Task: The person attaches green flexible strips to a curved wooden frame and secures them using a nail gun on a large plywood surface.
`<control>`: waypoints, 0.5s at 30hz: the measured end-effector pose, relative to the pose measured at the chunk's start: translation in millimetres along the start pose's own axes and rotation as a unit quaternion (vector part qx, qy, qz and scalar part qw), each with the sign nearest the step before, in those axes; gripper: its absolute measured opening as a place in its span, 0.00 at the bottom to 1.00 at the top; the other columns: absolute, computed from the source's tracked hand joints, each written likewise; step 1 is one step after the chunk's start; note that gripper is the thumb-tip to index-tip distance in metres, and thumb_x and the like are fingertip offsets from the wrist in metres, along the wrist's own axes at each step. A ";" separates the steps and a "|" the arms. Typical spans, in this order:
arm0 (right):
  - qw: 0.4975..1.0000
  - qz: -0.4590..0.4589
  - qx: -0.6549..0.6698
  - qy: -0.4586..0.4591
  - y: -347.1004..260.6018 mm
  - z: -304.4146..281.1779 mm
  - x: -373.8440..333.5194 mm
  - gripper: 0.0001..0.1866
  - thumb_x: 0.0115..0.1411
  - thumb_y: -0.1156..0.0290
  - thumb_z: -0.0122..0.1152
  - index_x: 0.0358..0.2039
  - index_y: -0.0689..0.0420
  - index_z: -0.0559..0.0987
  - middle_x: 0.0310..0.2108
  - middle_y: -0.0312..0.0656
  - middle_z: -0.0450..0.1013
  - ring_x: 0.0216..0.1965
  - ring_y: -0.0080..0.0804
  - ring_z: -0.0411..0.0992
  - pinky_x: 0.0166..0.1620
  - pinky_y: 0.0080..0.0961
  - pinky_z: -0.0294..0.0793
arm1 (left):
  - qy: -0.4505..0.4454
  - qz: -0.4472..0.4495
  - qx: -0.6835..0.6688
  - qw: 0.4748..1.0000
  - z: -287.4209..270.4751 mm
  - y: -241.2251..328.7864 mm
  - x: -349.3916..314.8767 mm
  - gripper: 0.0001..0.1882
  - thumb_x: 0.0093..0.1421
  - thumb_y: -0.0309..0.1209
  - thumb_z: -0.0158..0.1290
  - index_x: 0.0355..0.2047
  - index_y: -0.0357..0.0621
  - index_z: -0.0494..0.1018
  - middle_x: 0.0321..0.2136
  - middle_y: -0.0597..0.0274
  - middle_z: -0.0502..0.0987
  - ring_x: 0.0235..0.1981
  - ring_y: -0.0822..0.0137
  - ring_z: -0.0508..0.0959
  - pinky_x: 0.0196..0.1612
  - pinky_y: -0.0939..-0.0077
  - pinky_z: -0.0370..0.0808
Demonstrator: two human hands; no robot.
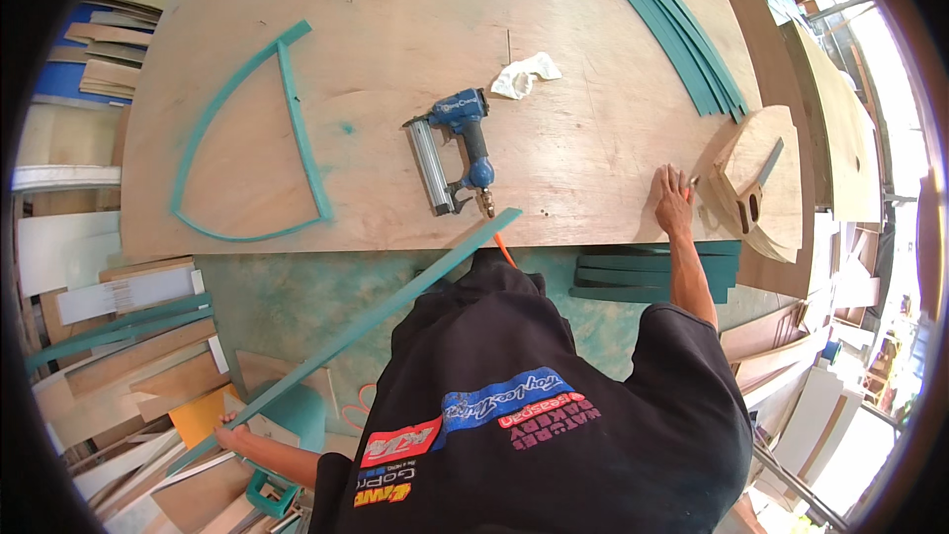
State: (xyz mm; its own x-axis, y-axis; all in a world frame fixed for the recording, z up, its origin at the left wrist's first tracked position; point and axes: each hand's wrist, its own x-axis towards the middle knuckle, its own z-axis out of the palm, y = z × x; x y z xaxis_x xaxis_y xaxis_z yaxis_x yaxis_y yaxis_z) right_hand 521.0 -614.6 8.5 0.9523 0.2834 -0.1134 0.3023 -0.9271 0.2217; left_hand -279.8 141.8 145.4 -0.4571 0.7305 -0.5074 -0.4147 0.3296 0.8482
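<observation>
My left hand (232, 430) is closed around the lower end of a long teal wooden strip (366, 326), out at the lower left. The strip slants up to the right, and its far end lies over the table's front edge. My right hand (675, 200) rests on the tabletop at the right with its fingers stretched forward. At its outer side is a small orange and metallic bit (691, 185), too small to name. A blue and silver nail gun (460, 146) lies mid-table, its hose fitting close to the strip's tip.
On the plywood table (395, 49) lie a curved teal frame (298, 119), a crumpled white cloth (526, 76) and stacked teal strips (672, 30). A handsaw (759, 188) sits on wooden pieces at the right. More strips (652, 272) are below the front edge. Boards crowd the left side.
</observation>
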 end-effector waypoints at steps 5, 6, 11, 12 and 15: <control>0.969 -0.007 0.214 0.121 -115.9 -37.0 62.5 0.36 0.57 0.70 0.56 0.68 0.52 0.63 0.70 0.51 0.55 0.71 0.49 0.52 0.66 0.50 0.59 | 0.001 0.006 0.012 1.000 -7.8 7.1 -9.4 0.23 0.73 0.47 0.32 0.27 0.43 0.62 0.20 0.62 0.63 0.20 0.67 0.61 0.24 0.67 0.62; 0.954 -0.020 0.268 0.132 -148.2 -47.3 78.0 0.35 0.59 0.69 0.56 0.68 0.53 0.62 0.70 0.51 0.55 0.71 0.50 0.52 0.65 0.50 0.61 | 0.008 0.011 0.008 1.000 -6.4 4.7 -10.9 0.23 0.73 0.47 0.32 0.27 0.44 0.62 0.20 0.62 0.63 0.20 0.67 0.61 0.24 0.68 0.62; 0.945 -0.173 0.270 0.059 -271.7 -115.9 145.3 0.42 0.53 0.73 0.61 0.70 0.37 0.61 0.72 0.41 0.52 0.67 0.50 0.59 0.66 0.51 0.62 | -0.018 0.075 0.013 0.997 3.4 24.8 -5.3 0.19 0.71 0.43 0.36 0.29 0.45 0.63 0.21 0.64 0.65 0.19 0.67 0.61 0.23 0.69 0.62; 0.953 -0.185 0.237 0.040 -284.7 -118.3 156.4 0.42 0.53 0.74 0.60 0.69 0.37 0.61 0.71 0.41 0.53 0.66 0.51 0.61 0.64 0.50 0.64 | -0.039 0.087 0.017 0.995 -3.1 35.0 2.4 0.17 0.71 0.43 0.37 0.29 0.45 0.63 0.21 0.65 0.65 0.19 0.68 0.61 0.23 0.69 0.62; 0.956 -0.204 0.208 0.018 -292.9 -102.9 184.9 0.35 0.53 0.76 0.58 0.63 0.39 0.71 0.63 0.42 0.65 0.56 0.52 0.71 0.57 0.46 0.72 | -0.042 0.087 -0.006 0.995 -11.0 39.5 7.9 0.15 0.70 0.41 0.39 0.29 0.46 0.63 0.20 0.66 0.64 0.19 0.68 0.61 0.23 0.69 0.62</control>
State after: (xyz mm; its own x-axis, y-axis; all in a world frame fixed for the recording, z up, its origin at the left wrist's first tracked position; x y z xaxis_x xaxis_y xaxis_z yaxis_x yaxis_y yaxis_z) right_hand 612.8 -265.4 22.2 0.7615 0.6439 -0.0738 0.6133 -0.7528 -0.2390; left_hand -308.5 154.0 173.2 -0.4556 0.8232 -0.3389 -0.3450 0.1876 0.9196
